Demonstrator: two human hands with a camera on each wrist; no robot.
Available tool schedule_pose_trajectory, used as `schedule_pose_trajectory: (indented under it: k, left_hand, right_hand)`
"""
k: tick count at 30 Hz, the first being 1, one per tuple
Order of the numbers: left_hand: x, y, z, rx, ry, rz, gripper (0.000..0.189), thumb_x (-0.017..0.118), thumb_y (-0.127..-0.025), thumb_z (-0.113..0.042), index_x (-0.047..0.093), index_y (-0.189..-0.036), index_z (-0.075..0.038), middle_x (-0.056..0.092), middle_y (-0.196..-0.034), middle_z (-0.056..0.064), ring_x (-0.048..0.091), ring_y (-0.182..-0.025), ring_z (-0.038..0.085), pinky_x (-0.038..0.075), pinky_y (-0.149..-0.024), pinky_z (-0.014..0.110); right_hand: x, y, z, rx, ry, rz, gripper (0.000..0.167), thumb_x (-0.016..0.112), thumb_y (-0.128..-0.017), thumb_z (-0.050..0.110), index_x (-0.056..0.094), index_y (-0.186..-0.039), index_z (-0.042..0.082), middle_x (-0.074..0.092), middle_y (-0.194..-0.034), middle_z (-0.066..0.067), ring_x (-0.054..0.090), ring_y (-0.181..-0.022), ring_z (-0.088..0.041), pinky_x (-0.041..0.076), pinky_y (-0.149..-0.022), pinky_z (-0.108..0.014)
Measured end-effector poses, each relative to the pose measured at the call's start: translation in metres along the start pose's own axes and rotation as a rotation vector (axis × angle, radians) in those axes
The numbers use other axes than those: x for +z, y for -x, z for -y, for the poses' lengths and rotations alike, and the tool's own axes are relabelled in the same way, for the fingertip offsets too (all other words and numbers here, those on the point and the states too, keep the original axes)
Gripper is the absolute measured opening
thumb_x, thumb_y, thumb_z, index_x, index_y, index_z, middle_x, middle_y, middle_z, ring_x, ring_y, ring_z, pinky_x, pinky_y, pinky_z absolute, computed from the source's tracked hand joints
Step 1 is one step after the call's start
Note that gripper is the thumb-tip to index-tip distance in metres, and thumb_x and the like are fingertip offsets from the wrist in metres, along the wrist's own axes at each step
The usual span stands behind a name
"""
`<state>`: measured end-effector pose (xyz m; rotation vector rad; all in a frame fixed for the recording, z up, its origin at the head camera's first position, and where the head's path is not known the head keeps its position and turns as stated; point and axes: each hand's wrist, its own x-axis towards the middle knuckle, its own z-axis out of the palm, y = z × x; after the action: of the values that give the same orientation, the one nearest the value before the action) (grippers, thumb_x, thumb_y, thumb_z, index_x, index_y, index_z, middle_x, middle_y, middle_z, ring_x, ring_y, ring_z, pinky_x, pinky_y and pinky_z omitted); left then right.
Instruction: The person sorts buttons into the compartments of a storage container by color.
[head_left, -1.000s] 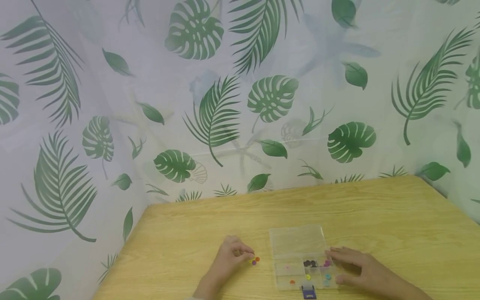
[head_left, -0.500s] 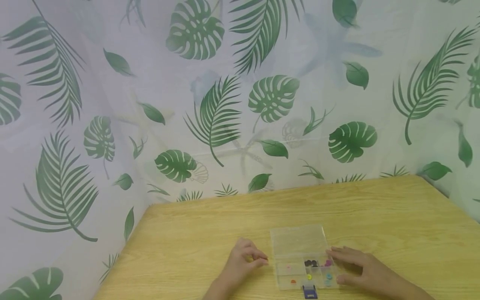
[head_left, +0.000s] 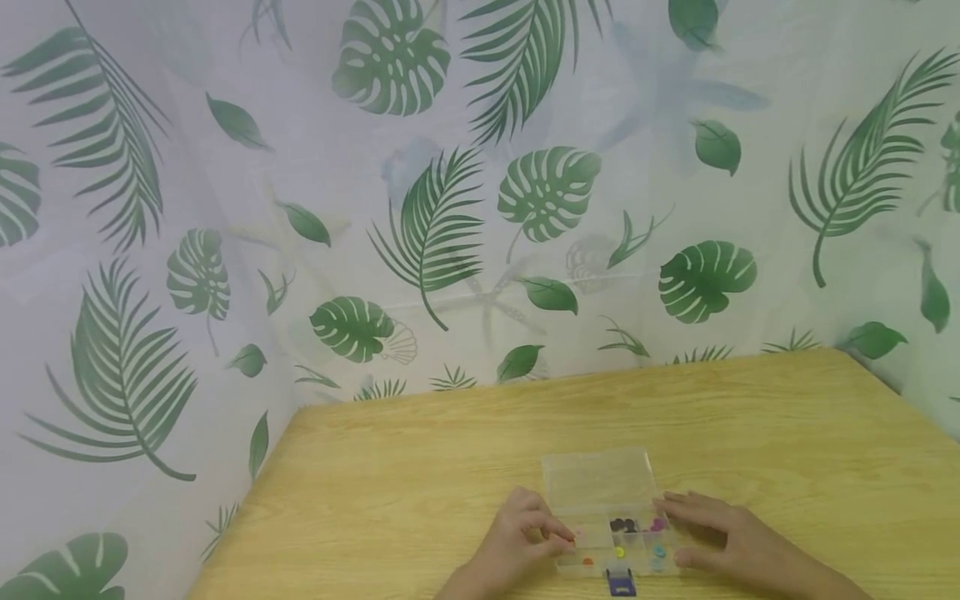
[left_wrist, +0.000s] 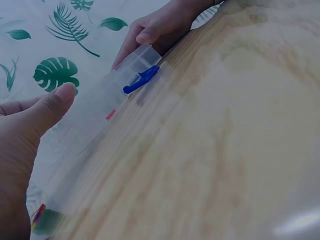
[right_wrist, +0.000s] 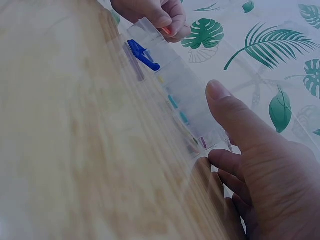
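On the table lies a clear plastic organizer box (head_left: 600, 562) with its lid (head_left: 596, 477) laid back. My left hand (head_left: 521, 533), at the box's left end, pinches a small red-orange button-like disc (right_wrist: 166, 31) over the left compartments. My right hand (head_left: 720, 529) is at the box's right end, fingers extended and thumb apart, fingertips right at the edge. Inside the box are several black discs (head_left: 622, 526), magenta discs (head_left: 657, 524), a yellow disc (head_left: 619, 552), teal discs (head_left: 659, 552) and an orange disc (head_left: 588, 562).
A blue latch (head_left: 621, 582) sticks out from the box's front. Small red, purple and yellow pieces (left_wrist: 37, 216) show beside the left hand in its wrist view. The wood-grain table (head_left: 420, 467) meets a leaf-patterned curtain (head_left: 465, 275) behind.
My left hand has moved right, from the loose coloured discs on the table to the box's left compartments, with a small disc in its fingertips. My right hand has stayed at the box.
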<state>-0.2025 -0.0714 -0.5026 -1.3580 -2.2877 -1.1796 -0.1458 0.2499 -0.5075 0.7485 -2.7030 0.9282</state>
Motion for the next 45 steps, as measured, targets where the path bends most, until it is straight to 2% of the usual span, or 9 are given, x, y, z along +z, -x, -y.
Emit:
schedule_pose_trajectory:
  k: [3, 9, 15, 22, 29, 33, 37, 40, 45]
  left_hand:
    - [0.001, -0.001, -0.004, 0.014, 0.007, 0.004, 0.012, 0.075, -0.077, -0.02, 0.074, -0.085, -0.012, 0.054, -0.075, -0.004, 0.034, -0.076, 0.002, 0.03, -0.07, 0.008]
    - [0.0, -0.002, -0.008, 0.05, 0.004, 0.001, 0.012, 0.077, -0.073, -0.012, 0.074, -0.083, -0.007, 0.055, -0.073, 0.001, 0.038, -0.072, 0.014, 0.023, -0.071, 0.005]
    - [0.003, 0.001, 0.0, 0.049, -0.015, 0.011, 0.014, 0.076, -0.075, -0.021, 0.075, -0.087, -0.013, 0.053, -0.074, -0.005, 0.035, -0.075, 0.004, 0.029, -0.07, 0.009]
    - [0.004, 0.001, 0.004, 0.149, -0.075, -0.02, 0.016, 0.077, -0.074, -0.022, 0.074, -0.088, -0.015, 0.053, -0.074, -0.008, 0.036, -0.076, 0.003, 0.034, -0.068, 0.011]
    - [-0.002, 0.001, 0.002, 0.054, -0.023, -0.048, 0.015, 0.077, -0.075, -0.022, 0.074, -0.086, -0.012, 0.053, -0.076, -0.007, 0.038, -0.08, 0.002, 0.034, -0.072, 0.01]
    - [-0.007, 0.004, 0.01, 0.033, -0.025, -0.079, 0.015, 0.075, -0.076, -0.023, 0.073, -0.087, -0.012, 0.052, -0.076, -0.006, 0.039, -0.08, 0.004, 0.04, -0.068, 0.015]
    - [-0.013, 0.008, 0.016, -0.015, -0.017, -0.09, 0.017, 0.075, -0.077, -0.024, 0.073, -0.088, -0.012, 0.051, -0.076, -0.003, 0.039, -0.081, 0.004, 0.046, -0.065, 0.018]
    - [-0.019, 0.009, 0.018, -0.071, -0.01, -0.072, 0.018, 0.075, -0.077, -0.024, 0.073, -0.09, -0.011, 0.051, -0.076, -0.001, 0.039, -0.083, 0.003, 0.047, -0.067, 0.018]
    - [-0.031, 0.01, 0.021, -0.133, -0.029, -0.021, 0.026, 0.074, -0.077, -0.027, 0.072, -0.096, -0.01, 0.054, -0.081, 0.0, 0.039, -0.087, 0.003, 0.043, -0.076, 0.017]
  right_hand:
    - [0.001, 0.0, 0.001, -0.031, 0.001, -0.028, 0.051, 0.07, -0.085, 0.029, 0.054, -0.134, 0.026, 0.056, -0.133, 0.0, 0.036, -0.123, 0.007, 0.045, -0.088, -0.023]
    - [0.002, 0.0, -0.001, -0.043, -0.001, -0.035, 0.052, 0.071, -0.084, 0.028, 0.054, -0.134, 0.025, 0.056, -0.134, 0.001, 0.034, -0.123, 0.009, 0.045, -0.088, -0.023]
    - [0.001, 0.0, -0.001, -0.018, -0.015, -0.012, 0.052, 0.069, -0.086, 0.03, 0.053, -0.135, 0.026, 0.055, -0.134, -0.004, 0.035, -0.123, 0.007, 0.045, -0.089, -0.024]
    - [0.001, 0.002, -0.003, -0.013, -0.015, -0.009, 0.052, 0.069, -0.086, 0.029, 0.053, -0.135, 0.024, 0.056, -0.134, -0.005, 0.034, -0.123, 0.009, 0.045, -0.087, -0.023]
    - [-0.001, 0.001, -0.003, 0.036, 0.005, 0.041, 0.052, 0.066, -0.088, 0.036, 0.051, -0.137, 0.026, 0.054, -0.135, -0.013, 0.046, -0.125, -0.011, 0.046, -0.087, -0.026]
    - [-0.001, 0.0, -0.002, 0.006, -0.027, 0.024, 0.052, 0.067, -0.087, 0.032, 0.051, -0.137, 0.025, 0.054, -0.134, -0.013, 0.042, -0.124, -0.001, 0.045, -0.088, -0.023]
    - [0.002, 0.0, -0.003, -0.054, -0.033, -0.028, 0.053, 0.071, -0.084, 0.027, 0.054, -0.135, 0.023, 0.056, -0.133, -0.005, 0.034, -0.122, 0.01, 0.044, -0.088, -0.02]
    - [0.003, 0.0, -0.003, -0.067, -0.031, -0.044, 0.053, 0.072, -0.084, 0.026, 0.055, -0.134, 0.023, 0.056, -0.133, 0.001, 0.033, -0.122, 0.011, 0.043, -0.089, -0.02]
    - [0.002, 0.0, -0.002, -0.055, -0.018, -0.044, 0.053, 0.071, -0.084, 0.028, 0.055, -0.134, 0.024, 0.056, -0.133, -0.001, 0.035, -0.123, 0.009, 0.043, -0.089, -0.021]
